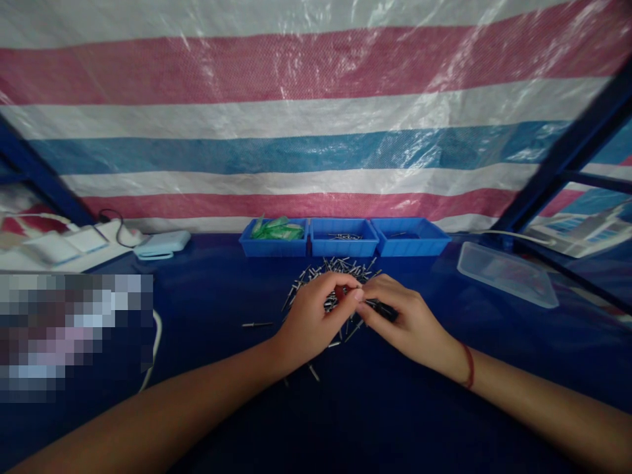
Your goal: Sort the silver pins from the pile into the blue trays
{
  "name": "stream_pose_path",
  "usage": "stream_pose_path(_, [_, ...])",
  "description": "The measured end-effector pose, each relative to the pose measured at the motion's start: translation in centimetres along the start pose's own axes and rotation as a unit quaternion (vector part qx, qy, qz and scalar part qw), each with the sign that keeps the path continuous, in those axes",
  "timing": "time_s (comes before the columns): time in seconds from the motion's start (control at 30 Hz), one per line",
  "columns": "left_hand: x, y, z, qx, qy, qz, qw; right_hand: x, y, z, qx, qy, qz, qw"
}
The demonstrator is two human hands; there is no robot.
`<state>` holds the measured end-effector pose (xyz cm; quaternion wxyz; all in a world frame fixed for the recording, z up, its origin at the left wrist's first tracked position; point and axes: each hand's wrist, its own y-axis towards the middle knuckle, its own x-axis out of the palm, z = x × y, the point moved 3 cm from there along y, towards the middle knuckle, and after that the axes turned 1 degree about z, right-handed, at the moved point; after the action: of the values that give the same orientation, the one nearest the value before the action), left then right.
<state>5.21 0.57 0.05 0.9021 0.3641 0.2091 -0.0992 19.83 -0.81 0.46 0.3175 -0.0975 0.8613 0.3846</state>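
Over a pile of blind rivets (340,266), both my hands meet at the fingertips. My left hand (311,313) is closed in a pinch, thumb against forefinger, on something too small to make out. A slim black-handled tool (382,308) lies in the grip of my right hand (412,316), its tip pointing toward the left fingertips. What kind of tool it is I cannot tell, since the fingers cover much of it. One loose rivet (257,324) is left of the pile, and another rivet (314,372) lies nearer to me.
Behind the pile stand three blue bins: the left bin (274,249) with green plastic, the middle bin (344,248) with rivets, the right bin (415,247) with a thin piece. A clear plastic lid (508,273) lies right. A light-blue case (162,244) and white cable (157,336) are left.
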Motion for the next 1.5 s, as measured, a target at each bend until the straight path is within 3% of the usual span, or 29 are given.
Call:
stream_pose_path(0.27, [-0.1,0.0,-0.2,-0.003,-0.009,0.015,1.0,-0.1,-0.2,0.6,0.023,-0.002,0.018,1.0])
stream_pose_path(0.43, [-0.2,0.0,-0.3,-0.016,-0.004,0.03,0.999,-0.7,-0.2,0.9,0.034,0.002,0.084,0.996])
stream_pose_path(0.63, [-0.1,-0.1,-0.4,-0.02,0.0,0.012,1.0,-1.8,-0.1,0.5,-0.02,-0.002,0.15,0.988])
stream_pose_path(0.83, [-0.2,0.0,-0.3,-0.014,0.005,-0.015,1.0,-2.2,0.2,-0.2,-0.074,-0.027,0.114,0.99])
stream_pose_path(0.93, [-0.7,0.3,-0.1,0.002,0.003,0.013,1.0,-3.3,0.7,1.5,-0.013,-0.047,0.149,0.988])
stream_pose_path(1.03, [-1.5,0.9,0.3,0.026,0.015,0.021,0.999,-5.4,1.2,5.2,0.102,-0.122,0.247,0.956])
stream_pose_path(1.1, [-1.8,1.6,0.8,0.041,0.039,-0.018,0.998,-6.8,1.4,8.0,0.156,-0.193,0.282,0.927])
stream_pose_path(1.23, [-2.4,2.3,2.4,0.072,0.1,-0.18,0.976,-8.1,1.4,11.7,0.185,-0.301,0.216,0.91])
stream_pose_path(1.33, [-3.7,1.4,3.4,0.078,0.179,-0.275,0.941,-8.1,1.2,12.1,0.19,-0.311,0.21,0.907])
stream_pose_path(1.5, [-6.6,-2.0,3.0,-0.031,0.229,-0.354,0.906,-6.7,1.1,10.1,0.152,-0.278,0.206,0.926])
